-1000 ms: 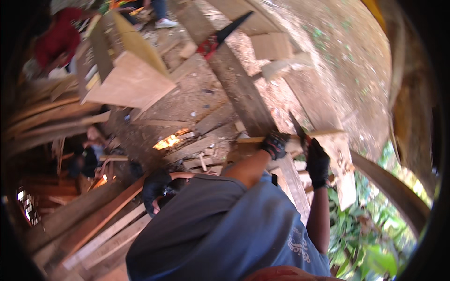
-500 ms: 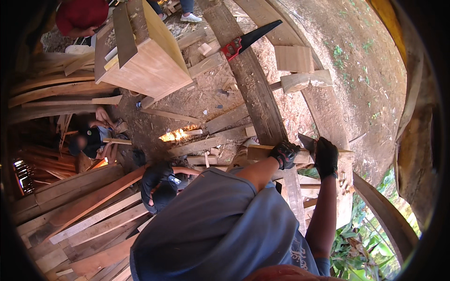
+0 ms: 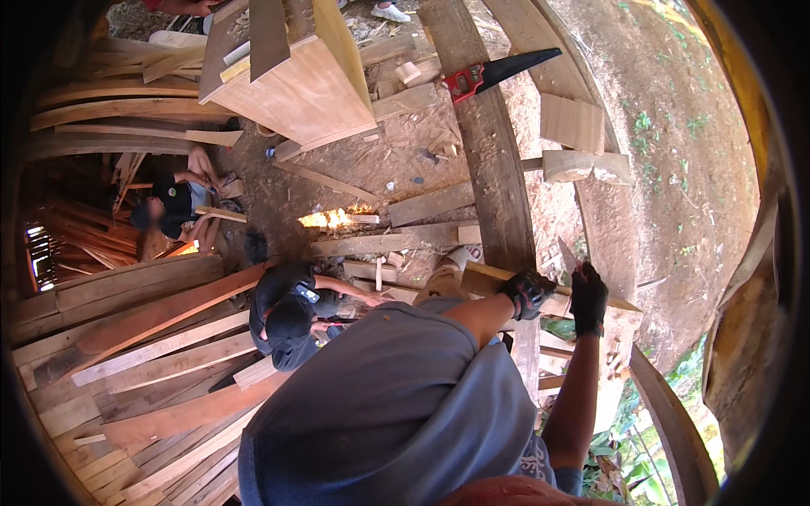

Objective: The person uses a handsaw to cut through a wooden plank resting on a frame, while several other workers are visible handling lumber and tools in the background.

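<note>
My left hand (image 3: pixel 530 293), in a black glove, is closed over a narrow wooden board (image 3: pixel 485 279), pressing on its upper edge. Just to the right, my black-gloved right hand (image 3: pixel 589 300) is wrapped around the handle of a tool (image 3: pixel 566 252). A short, pointed grey blade sticks out of the fist, away from me, and a bit of red shows at the handle; its exact kind is unclear. The board runs beneath both hands and comes out on the right. Below it, a wooden support (image 3: pixel 526 354) shows between my arms.
A red-handled hand saw (image 3: pixel 498 74) lies across a long plank (image 3: pixel 498 169). A wooden box (image 3: pixel 295 93) stands far left. Nearby on the left, a person in black (image 3: pixel 283 314) bends down; another (image 3: pixel 179 201) sits farther off. A small fire (image 3: pixel 331 218) burns among wood scraps.
The view has shifted, so the surroundings sit farther right and higher. The blade in my right hand now shows narrower. My left hand stays on the board; the nearby person has stretched an arm out.
</note>
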`<state>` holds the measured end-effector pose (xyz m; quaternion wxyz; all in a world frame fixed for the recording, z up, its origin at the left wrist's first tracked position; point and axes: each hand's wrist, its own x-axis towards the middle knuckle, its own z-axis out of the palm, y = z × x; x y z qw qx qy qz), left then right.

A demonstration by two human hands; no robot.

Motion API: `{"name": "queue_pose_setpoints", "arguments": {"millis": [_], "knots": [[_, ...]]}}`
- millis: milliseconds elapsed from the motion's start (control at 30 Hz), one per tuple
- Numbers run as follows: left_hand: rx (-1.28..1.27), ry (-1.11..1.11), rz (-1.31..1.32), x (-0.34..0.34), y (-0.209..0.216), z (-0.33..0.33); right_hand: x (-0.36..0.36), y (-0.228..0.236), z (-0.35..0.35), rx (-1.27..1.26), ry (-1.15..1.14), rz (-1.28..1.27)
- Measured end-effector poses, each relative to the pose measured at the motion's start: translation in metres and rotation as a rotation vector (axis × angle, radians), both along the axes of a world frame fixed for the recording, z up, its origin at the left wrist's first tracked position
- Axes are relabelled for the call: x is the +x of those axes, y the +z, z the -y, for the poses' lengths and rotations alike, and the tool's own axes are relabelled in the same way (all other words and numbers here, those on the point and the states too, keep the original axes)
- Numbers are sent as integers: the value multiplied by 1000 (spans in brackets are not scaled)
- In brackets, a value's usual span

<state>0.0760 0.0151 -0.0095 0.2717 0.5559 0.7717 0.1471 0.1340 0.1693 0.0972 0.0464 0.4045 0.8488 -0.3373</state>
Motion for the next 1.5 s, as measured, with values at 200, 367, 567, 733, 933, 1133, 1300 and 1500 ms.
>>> {"name": "queue_pose_setpoints", "arguments": {"millis": [200,367,567,733,933,1133,1300,1500], "knots": [[-166,-130,55,10,-37,-12,46,70,6,-224,-236,76],[19,-47,124,-7,7,-16,108,97,24,-125,-375,-140],[-59,-80,-6,-4,12,-17,115,172,55,-90,-422,45],[-95,-141,-51,-6,18,-18,119,187,62,-53,-367,12],[-33,-325,-122,-24,7,-7,90,169,29,-118,-294,-77],[90,-314,-81,-22,-5,-5,71,159,-1,-116,-294,-60],[87,-284,-71,-20,-12,-1,59,136,11,-72,-330,-43],[15,-318,53,-26,-7,-5,35,98,23,-82,-242,16]]}}
